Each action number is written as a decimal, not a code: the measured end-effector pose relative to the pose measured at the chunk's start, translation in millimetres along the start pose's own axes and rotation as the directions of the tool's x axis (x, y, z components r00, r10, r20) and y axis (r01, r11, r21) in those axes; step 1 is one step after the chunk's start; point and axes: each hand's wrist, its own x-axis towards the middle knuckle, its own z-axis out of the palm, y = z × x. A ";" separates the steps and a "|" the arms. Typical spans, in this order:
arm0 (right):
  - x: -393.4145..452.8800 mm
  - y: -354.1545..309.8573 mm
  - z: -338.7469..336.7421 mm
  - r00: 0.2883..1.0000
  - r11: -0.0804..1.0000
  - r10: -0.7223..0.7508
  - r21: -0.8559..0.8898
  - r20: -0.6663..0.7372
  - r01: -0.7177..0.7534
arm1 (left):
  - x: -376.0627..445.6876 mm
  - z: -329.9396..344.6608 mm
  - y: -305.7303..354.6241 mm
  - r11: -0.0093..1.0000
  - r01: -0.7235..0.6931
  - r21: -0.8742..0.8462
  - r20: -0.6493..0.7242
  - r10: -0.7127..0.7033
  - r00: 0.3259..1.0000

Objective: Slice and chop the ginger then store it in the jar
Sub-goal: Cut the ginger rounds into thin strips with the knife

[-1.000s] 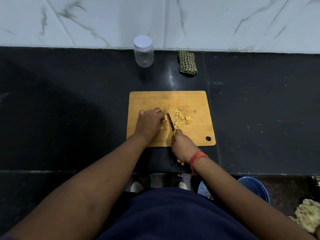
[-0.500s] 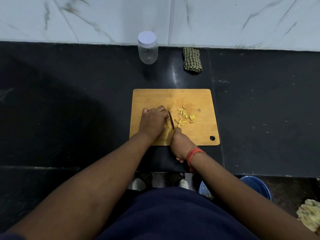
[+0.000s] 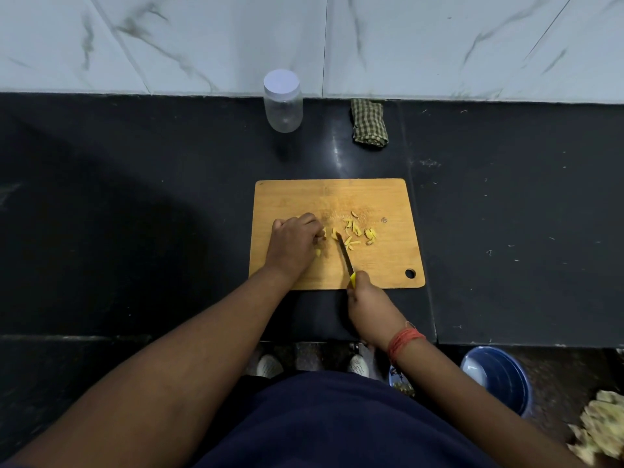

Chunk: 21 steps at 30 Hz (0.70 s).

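— What have I got on the cutting board (image 3: 381,197) right now?

— My left hand (image 3: 293,243) sits knuckles-up near the board's left edge, fingers curled down over a piece of ginger (image 3: 318,252); only yellow bits show at the fingertips. My right hand (image 3: 369,307) is off the board's near edge, wrapped round the yellow handle of the knife (image 3: 345,255), whose blade runs up toward the board's middle.

— And the cut pieces?

— The ginger slices (image 3: 354,231) lie scattered just right of the blade tip, around the middle of the board.

— The jar?

— The jar (image 3: 283,101) stands upright at the counter's far edge against the wall, lid on, well apart from the board. A folded checked cloth (image 3: 368,125) lies to its right.
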 end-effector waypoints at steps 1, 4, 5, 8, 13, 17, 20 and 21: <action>1.2 -4.1 -4.3 1.000 0.999 0.006 0.041 -0.006 -0.006 | 0.1 -0.6 -0.5 1.000 0.002 -0.003 0.004 -0.002 1.000; 8.2 -16.4 -12.8 0.997 0.991 0.054 0.122 0.055 -0.060 | 1.2 -0.6 -1.8 1.000 0.009 -0.017 0.013 -0.008 1.000; 11.7 -20.2 -14.0 0.997 0.990 0.055 0.124 0.061 -0.062 | 1.6 -0.6 -2.3 1.000 0.010 -0.021 0.015 -0.010 1.000; 19.0 -30.0 -14.8 0.998 0.992 0.043 0.115 0.055 -0.049 | 2.2 -0.1 -4.3 0.999 0.024 -0.038 0.021 -0.023 1.000; 25.9 -34.8 -11.0 0.995 0.992 0.059 0.108 0.074 -0.067 | 2.0 0.0 -5.6 0.999 0.015 -0.031 0.021 -0.014 1.000; 27.8 -35.7 -9.5 0.995 0.992 0.068 0.099 0.077 -0.076 | 1.6 0.1 -5.9 1.000 0.006 -0.023 0.014 -0.006 1.000; 29.7 -36.6 -8.1 0.996 0.992 0.065 0.102 0.062 -0.071 | 1.9 0.3 -5.6 1.000 0.004 -0.022 0.014 -0.004 1.000; 30.3 -37.1 -7.7 0.996 0.992 0.065 0.101 0.060 -0.070 | 2.0 0.1 -5.3 1.000 -0.001 -0.019 0.014 0.001 1.000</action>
